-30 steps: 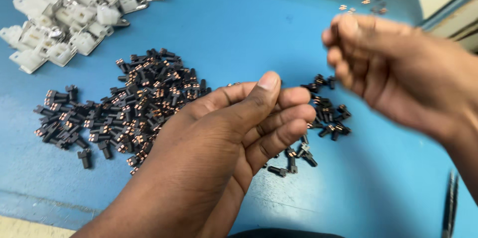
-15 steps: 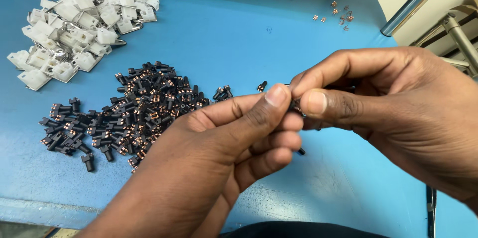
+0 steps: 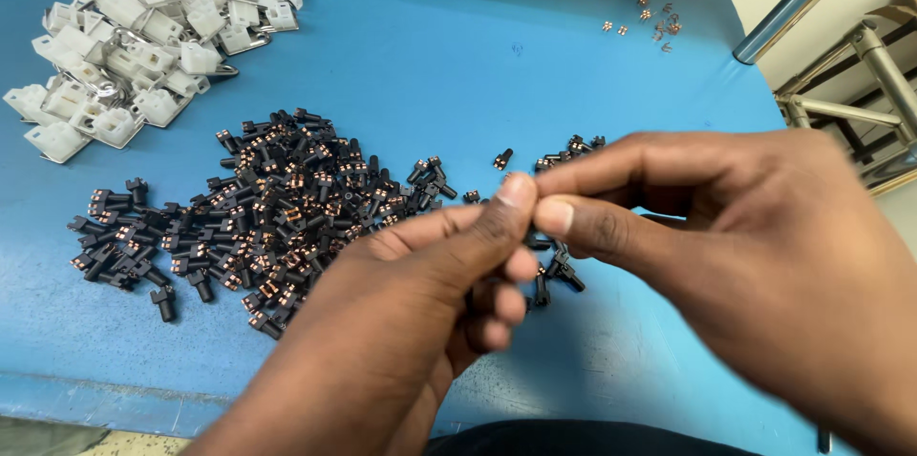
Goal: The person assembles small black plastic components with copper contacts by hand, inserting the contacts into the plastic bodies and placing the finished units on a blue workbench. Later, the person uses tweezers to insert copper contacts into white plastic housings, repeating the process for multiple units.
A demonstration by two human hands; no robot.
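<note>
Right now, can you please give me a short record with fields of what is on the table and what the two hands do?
surface: blue table top
left hand: thumb tip meets the right fingertips; any part between them is hidden
right hand: pinching at the same spot
centre: pile of small black plastic parts with copper windings
far left: heap of white plastic housings
far right: scattered tiny copper clips

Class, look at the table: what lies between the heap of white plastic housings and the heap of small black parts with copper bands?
In the head view, only bare blue tabletop separates the white plastic housings from the black copper-banded parts.
</note>
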